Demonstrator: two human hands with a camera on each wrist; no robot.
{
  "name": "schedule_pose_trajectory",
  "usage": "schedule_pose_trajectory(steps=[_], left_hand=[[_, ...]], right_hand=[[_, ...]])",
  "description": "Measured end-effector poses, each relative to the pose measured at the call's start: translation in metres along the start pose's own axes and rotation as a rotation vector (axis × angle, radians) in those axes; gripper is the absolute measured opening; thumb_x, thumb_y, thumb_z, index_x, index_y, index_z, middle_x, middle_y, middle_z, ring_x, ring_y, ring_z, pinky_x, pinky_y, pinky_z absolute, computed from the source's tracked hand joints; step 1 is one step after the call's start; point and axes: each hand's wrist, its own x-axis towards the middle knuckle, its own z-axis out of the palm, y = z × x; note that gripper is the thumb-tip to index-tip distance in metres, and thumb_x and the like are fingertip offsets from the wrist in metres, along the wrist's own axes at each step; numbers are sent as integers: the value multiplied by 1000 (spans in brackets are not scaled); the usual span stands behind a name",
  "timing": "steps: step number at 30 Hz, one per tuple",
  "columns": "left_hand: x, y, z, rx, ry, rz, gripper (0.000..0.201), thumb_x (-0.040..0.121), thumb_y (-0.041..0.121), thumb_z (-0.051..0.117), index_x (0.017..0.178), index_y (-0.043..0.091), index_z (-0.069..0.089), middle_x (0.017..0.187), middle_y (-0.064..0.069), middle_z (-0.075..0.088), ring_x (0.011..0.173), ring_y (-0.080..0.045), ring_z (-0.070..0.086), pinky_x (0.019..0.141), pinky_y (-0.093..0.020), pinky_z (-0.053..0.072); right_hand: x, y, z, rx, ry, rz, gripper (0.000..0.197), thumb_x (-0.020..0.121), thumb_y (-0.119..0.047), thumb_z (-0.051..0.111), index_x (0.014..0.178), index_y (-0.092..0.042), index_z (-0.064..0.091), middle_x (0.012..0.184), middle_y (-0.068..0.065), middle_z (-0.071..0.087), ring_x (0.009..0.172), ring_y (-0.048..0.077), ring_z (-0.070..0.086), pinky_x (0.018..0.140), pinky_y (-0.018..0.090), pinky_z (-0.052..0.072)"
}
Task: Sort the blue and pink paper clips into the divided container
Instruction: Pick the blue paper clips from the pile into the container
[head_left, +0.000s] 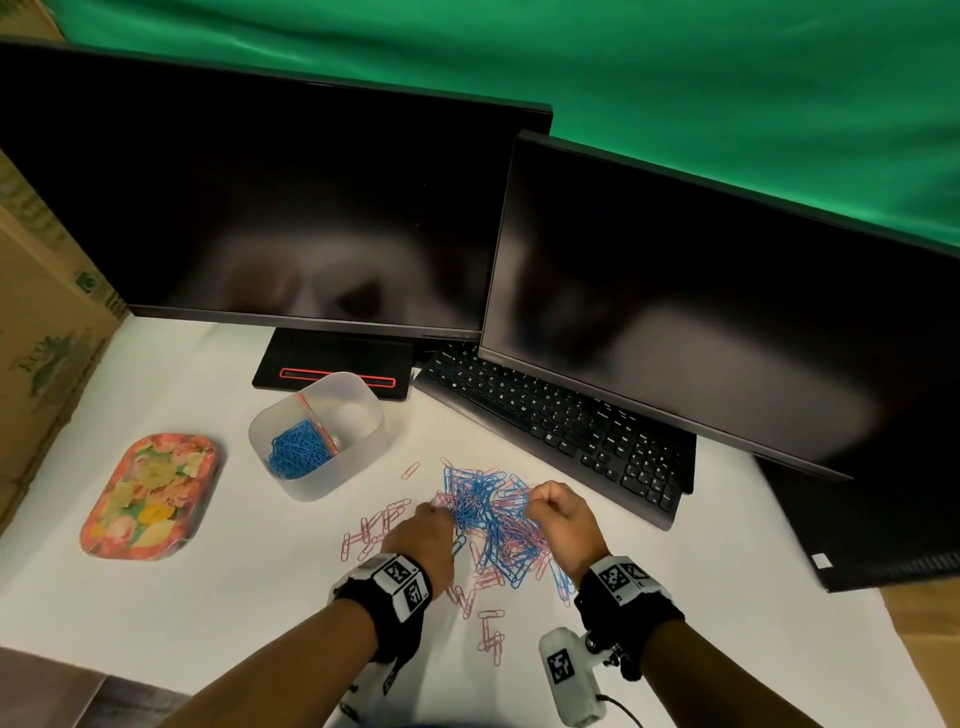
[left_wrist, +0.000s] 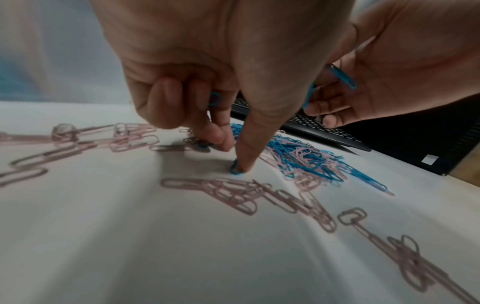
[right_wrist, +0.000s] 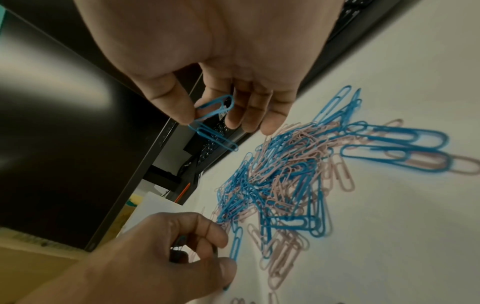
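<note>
A tangled pile of blue and pink paper clips (head_left: 493, 519) lies on the white table, with loose pink clips (head_left: 374, 525) scattered to its left and front. The translucent divided container (head_left: 363, 441) stands behind and to the left; its left compartment holds blue clips (head_left: 298, 452). My left hand (left_wrist: 232, 156) is at the pile's left edge, its thumb pressing a blue clip (left_wrist: 236, 170) on the table while the curled fingers hold another blue clip (left_wrist: 214, 98). My right hand (right_wrist: 207, 121) hovers over the pile's right side, pinching blue clips (right_wrist: 213, 111) between thumb and forefinger.
A black keyboard (head_left: 550, 415) lies just behind the pile, under the right of two dark monitors (head_left: 701, 312). A flowered tray (head_left: 150, 496) sits at the left and cardboard boxes (head_left: 41, 312) beyond it. A white marker-tagged device (head_left: 569, 675) lies at the front.
</note>
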Motion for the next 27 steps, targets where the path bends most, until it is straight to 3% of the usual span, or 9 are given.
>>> schedule_pose_trajectory(steps=[4,6,9,13,15,18,21,23,27], left_hand=[[2,-3,-4,32,-14,9,38,80,11,58,118,10,55,122,-10,57,110,-30,61,90,-37,52],[1,-4,-5,27,-26,12,38,79,11,57,118,9,55,122,-10,58,110,-30,61,89,-36,52],[-2,-6,-7,-46,-17,80,25,82,14,53,106,13,59,114,-9,61,105,-28,62,85,-33,51],[-3,-6,-12,-438,44,95,18,79,10,58,74,27,57,82,5,65,87,-19,64,71,-17,45],[-1,-4,-16,-678,22,66,26,80,5,61,86,31,60,71,11,58,74,-14,60,68,-16,42],[3,3,-24,-1063,-130,-41,29,85,0,56,102,21,65,65,2,48,57,-12,43,49,-18,35],[5,8,-28,-1501,-211,-160,25,83,-7,41,90,5,62,62,-6,41,49,-15,38,45,-20,25],[3,11,-32,-1666,-282,-177,21,83,-1,36,79,7,55,63,-6,44,49,-16,43,48,-22,28],[5,18,-33,-1647,-341,-187,29,89,23,41,62,15,47,59,-2,43,46,-15,42,47,-23,28]], right_hand=[[0,0,-1,58,24,5,10,82,8,56,74,3,59,101,6,66,89,14,60,76,19,44],[0,-2,-4,161,16,36,9,81,13,53,73,9,55,89,11,71,84,18,63,76,26,48],[0,-5,-8,364,15,91,31,80,16,47,59,-5,43,63,18,60,70,31,61,78,44,52],[0,-1,-13,506,-11,184,25,86,14,47,68,-4,49,53,12,53,51,24,55,78,48,54],[-1,4,-15,506,-49,208,18,88,12,48,89,-2,59,56,10,60,52,22,60,84,50,52],[-3,7,-19,547,-66,243,27,90,9,47,107,-2,64,65,13,62,62,29,62,72,41,58],[-4,7,-24,663,-50,313,25,88,4,41,98,-1,63,68,11,56,61,25,56,63,36,53],[-4,7,-30,761,-27,362,19,86,-2,39,88,-5,58,66,7,51,57,22,51,58,31,46],[1,12,-47,731,64,392,16,88,-20,43,74,-14,51,62,1,45,50,15,41,53,26,33]])
